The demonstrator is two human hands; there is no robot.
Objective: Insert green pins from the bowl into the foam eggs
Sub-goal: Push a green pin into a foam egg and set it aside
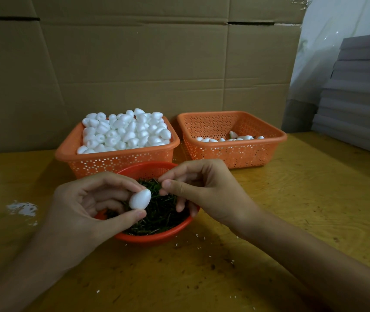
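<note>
Head view: left hand [85, 206] pinches a foam egg [140, 199] above the bowl [157, 237] of green pins [163, 215]. Just beside it, right hand [202, 190] thumb and forefinger meet; any pin between them is indiscernible.

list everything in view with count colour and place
held foam egg: 1, white, above bowl
left basket: 1, orange, table rear, heaped with white foam eggs
right basket: 1, orange, beside it, few eggs
bowl: 1, red, front centre
green pins: many, green, in bowl
table: 1, yellow-brown
cardboard boxes: several, brown, behind
grey sheets: stack, far right
left hand: 1, grip on held foam egg
right hand: 1, grip pinched over pins, contents unclear
</note>
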